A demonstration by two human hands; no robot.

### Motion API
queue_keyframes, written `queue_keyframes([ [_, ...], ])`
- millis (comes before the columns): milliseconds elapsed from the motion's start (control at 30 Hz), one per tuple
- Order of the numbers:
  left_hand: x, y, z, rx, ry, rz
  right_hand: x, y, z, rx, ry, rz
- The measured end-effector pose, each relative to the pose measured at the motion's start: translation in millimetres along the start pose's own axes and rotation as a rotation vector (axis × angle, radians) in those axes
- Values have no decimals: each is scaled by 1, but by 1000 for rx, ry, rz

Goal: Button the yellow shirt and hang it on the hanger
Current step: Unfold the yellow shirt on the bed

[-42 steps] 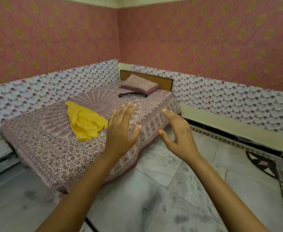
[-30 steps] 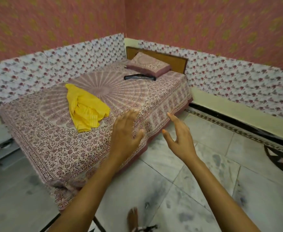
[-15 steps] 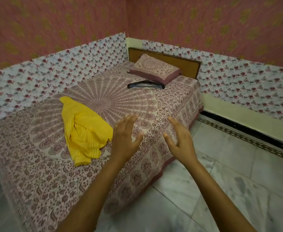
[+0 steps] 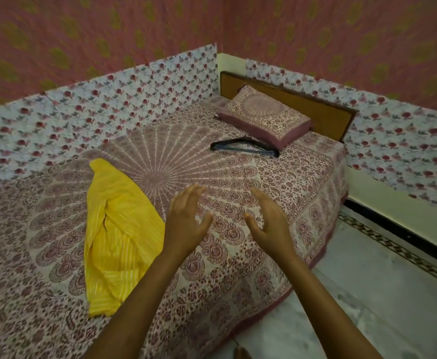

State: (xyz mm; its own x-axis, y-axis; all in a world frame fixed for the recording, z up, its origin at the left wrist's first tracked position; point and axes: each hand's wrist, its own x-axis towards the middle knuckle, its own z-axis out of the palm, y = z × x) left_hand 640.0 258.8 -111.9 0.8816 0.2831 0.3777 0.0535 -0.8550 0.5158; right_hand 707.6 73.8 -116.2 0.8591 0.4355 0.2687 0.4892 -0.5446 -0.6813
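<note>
You've closed in on the bed [image 4: 315,203] since a second ago. It now fills most of the view, where earlier it sat across a stretch of tiles, and both hands have come along from over the floor to over the mattress.

Your left hand [image 4: 186,224] is up in the air above the patterned bedspread [image 4: 44,242], back toward you, fingers straight and lightly fanned, thumb out to the side, holding nothing. Your right hand [image 4: 269,224] hangs beside it with a gap between them, palm turned inward toward the left one, fingers extended and loosely spread, and it holds nothing either.

And there's the yellow shirt [image 4: 116,237], lying crumpled in a long heap on the bedspread to the left of your left hand. In this view its right edge runs just beside your left wrist, and neither hand has hold of it. Faint pale stripes show on the cloth. Whether any button is done up, you cannot tell from this heap.

Look further up the bed: the dark hanger [image 4: 246,149] lies flat on the bedspread, beyond both hands and well apart from the shirt, just in front of the pillow [image 4: 264,117]. That pillow sits against the wooden headboard [image 4: 315,110] in the corner of the room. Pale marble floor [image 4: 367,294] shows at lower right, past the draped edge of the bed.
</note>
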Motion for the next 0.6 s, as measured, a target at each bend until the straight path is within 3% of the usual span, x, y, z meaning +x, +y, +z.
queue_keyframes([
  [600,186,-133,61,14,-67,-139,233,45,102,-21,-104,24],
])
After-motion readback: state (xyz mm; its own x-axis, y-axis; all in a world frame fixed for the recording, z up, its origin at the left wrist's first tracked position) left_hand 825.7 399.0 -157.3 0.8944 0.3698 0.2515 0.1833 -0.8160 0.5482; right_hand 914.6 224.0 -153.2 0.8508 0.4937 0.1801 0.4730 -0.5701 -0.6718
